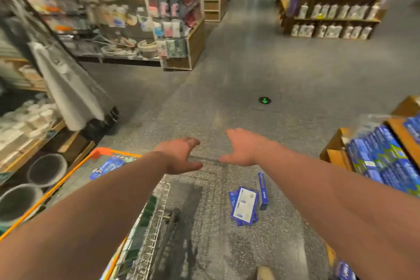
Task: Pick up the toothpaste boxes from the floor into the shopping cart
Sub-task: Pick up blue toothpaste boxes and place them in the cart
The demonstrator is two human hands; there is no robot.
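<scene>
**Task items.** The toothpaste boxes (244, 208) are blue cartons with white printed panels. A small overlapping pile lies flat on the floor (216, 109) to the right of the shopping cart (156, 218), clear of its wire wall. One narrow box (263, 191) lies just beside the pile, on the side away from the cart. One further blue carton (106, 167) lies inside the cart basket, near its far orange-rimmed corner. The cart is a wire basket with an orange rim.

**Hands.** Both bare forearms reach forward.
- The left hand (181, 157) is in the air by the cart's far right corner. The back of the hand faces up, the fingers are loosely spread and the thumb is out. It grips nothing.
- The right hand (241, 148) is in the air further right of the cart, beyond the pile. The fingers are spread and the thumb points toward the left hand. It grips nothing.
- The two hands are near each other and do not touch.

**Surroundings.** The setting is a shop aisle with a grey speckled floor.
- A round dark floor marker (264, 100) with a green arrow lies ahead and to the right of the cart.
- Right of the cart, past the pile, a wooden shelf unit (336, 143) holds rows of blue cartons.
- Left of the cart stand grey round pots (46, 169) and a wooden shelf of white crockery (29, 120).
- Ahead of the cart are further stocked shelves, too blurred to show their contents.
</scene>
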